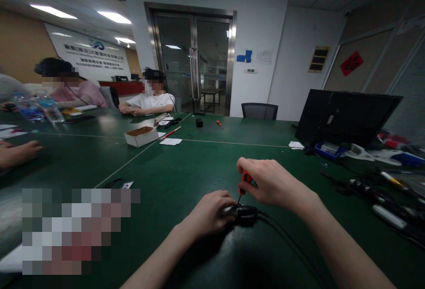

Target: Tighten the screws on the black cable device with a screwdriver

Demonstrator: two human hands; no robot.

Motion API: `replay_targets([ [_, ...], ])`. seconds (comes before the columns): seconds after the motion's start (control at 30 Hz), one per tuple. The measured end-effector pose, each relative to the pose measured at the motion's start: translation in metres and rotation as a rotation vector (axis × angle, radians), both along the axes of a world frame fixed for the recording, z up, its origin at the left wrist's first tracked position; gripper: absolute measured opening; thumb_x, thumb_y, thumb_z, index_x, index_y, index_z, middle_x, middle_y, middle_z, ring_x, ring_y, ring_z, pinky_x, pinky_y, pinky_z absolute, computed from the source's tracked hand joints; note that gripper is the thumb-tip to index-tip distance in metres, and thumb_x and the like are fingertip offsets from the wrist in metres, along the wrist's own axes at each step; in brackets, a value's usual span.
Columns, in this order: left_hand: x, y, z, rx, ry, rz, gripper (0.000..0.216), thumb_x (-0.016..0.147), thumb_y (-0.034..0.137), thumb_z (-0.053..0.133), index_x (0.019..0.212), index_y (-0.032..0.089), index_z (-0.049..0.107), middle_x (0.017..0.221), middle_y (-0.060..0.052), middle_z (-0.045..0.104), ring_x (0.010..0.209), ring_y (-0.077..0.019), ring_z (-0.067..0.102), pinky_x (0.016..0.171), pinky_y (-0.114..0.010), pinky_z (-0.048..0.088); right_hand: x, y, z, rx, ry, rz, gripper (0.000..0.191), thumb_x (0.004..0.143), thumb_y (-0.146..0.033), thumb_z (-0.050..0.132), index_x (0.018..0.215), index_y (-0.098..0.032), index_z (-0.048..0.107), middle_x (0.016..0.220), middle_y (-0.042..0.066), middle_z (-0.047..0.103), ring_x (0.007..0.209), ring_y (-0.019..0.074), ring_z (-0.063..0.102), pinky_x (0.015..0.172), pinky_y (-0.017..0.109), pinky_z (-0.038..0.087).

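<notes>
My right hand (265, 180) grips a red and black screwdriver (245, 183) from above, its fingers wrapped round the handle. The thin shaft points down and its tip meets the top of a small black device with a cable (247, 214); the exact contact spot is too small to make out. My left hand (212, 209) is closed round the left end of that device, holding it on the green table (186, 174). Part of the device is hidden under my left fingers. A black cable (288, 234) runs from its right end toward the front edge.
A monitor (345, 118) stands at the right, with tools and cables (392, 216) before it. An open white box (141, 137), a red pencil-like stick (171, 132), a small black block (198, 123) and another screwdriver (219, 124) lie farther back. Other people sit at the left.
</notes>
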State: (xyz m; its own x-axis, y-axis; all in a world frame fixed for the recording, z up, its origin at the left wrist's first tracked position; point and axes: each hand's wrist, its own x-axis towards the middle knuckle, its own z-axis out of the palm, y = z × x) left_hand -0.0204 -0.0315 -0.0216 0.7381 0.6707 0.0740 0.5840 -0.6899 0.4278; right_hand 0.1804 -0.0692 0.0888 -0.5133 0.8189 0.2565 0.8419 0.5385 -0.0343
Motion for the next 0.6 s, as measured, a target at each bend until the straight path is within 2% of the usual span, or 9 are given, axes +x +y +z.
replay_targets([
  [0.13,-0.0002,-0.0007,0.0009,-0.008,0.001,0.001,0.028,0.085,0.02,0.07,0.113,0.024,0.074,0.115,-0.006,0.069,0.105,-0.0248,0.065,0.09,-0.032,0.049,0.0004,0.0003,0.0027,0.025,-0.053,-0.003,0.021,0.095,-0.037,0.068,0.088,-0.021,0.057,0.08,0.0,0.068,0.067,0.016,0.06,0.057,0.028,0.025],
  [0.2,-0.0001,-0.0011,0.0018,-0.008,0.0,-0.002,0.028,0.086,0.02,0.07,0.113,0.024,0.074,0.115,-0.006,0.07,0.106,-0.0253,0.065,0.09,-0.032,0.049,0.0003,-0.0011,0.0037,0.022,-0.051,0.0,0.022,0.095,-0.038,0.068,0.087,-0.02,0.058,0.082,0.001,0.068,0.067,0.0153,0.059,0.057,0.028,0.025],
  [0.33,0.0001,-0.0015,0.0026,-0.013,-0.008,-0.005,0.029,0.085,0.018,0.071,0.114,0.022,0.074,0.114,-0.007,0.069,0.106,-0.0256,0.065,0.089,-0.031,0.049,0.0013,-0.0047,0.0042,-0.029,0.049,0.065,0.015,0.089,-0.023,0.069,0.099,-0.02,0.058,0.095,0.002,0.067,0.073,0.0143,0.058,0.059,0.027,0.029],
  [0.43,0.0,-0.0009,0.0015,-0.015,-0.015,-0.008,0.026,0.085,0.017,0.071,0.11,0.021,0.075,0.112,-0.007,0.069,0.104,-0.0249,0.065,0.087,-0.03,0.048,0.0018,-0.0058,0.0036,-0.085,0.099,0.1,0.019,0.085,-0.014,0.063,0.101,-0.02,0.055,0.093,0.001,0.066,0.073,0.014,0.056,0.06,0.026,0.031],
  [0.6,0.0001,0.0001,-0.0002,-0.019,-0.015,0.002,0.029,0.083,0.016,0.071,0.112,0.022,0.075,0.111,-0.006,0.07,0.103,-0.0245,0.065,0.086,-0.03,0.049,0.002,-0.004,0.0005,-0.08,0.093,0.082,0.019,0.085,-0.013,0.06,0.102,-0.019,0.054,0.091,0.001,0.064,0.071,0.0144,0.054,0.059,0.027,0.029],
])
